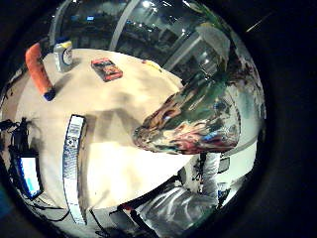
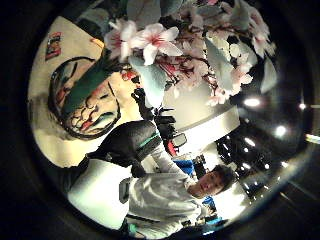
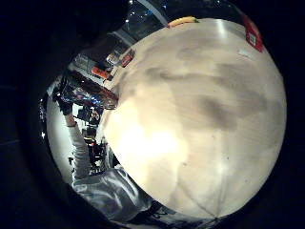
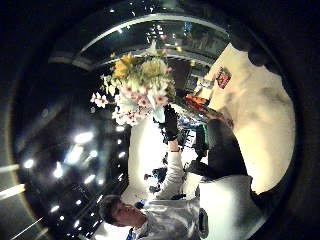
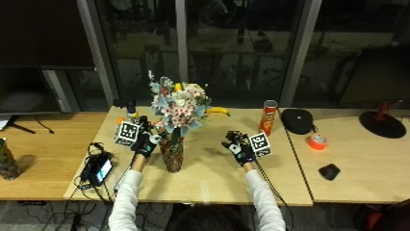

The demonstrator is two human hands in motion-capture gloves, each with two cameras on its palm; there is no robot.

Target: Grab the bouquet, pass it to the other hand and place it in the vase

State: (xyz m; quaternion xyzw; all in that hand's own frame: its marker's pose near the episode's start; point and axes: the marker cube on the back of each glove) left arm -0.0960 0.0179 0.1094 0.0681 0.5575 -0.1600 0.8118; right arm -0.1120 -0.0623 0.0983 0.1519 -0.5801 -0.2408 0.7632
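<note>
The bouquet (image 5: 178, 107), pink, white and yellow flowers with pale leaves, stands upright with its stems in the dark patterned vase (image 5: 172, 155) near the table's front middle. My left hand (image 5: 146, 143) is at the stems just above the vase mouth, fingers curled toward them; the right thumb side view shows the left hand (image 4: 171, 122) up under the flowers (image 4: 137, 90). The vase (image 1: 190, 119) fills much of the left palm views, green stems entering its mouth (image 2: 85, 107). My right hand (image 5: 238, 149) hovers over the bare table right of the vase, fingers spread, holding nothing.
A red chips can (image 5: 268, 118) and a banana (image 5: 219, 110) stand behind the vase. A black pouch (image 5: 298, 120), an orange tape roll (image 5: 315, 141) and a small black object (image 5: 329, 171) lie to the right. A phone-like device with cables (image 5: 99, 168) sits at the left.
</note>
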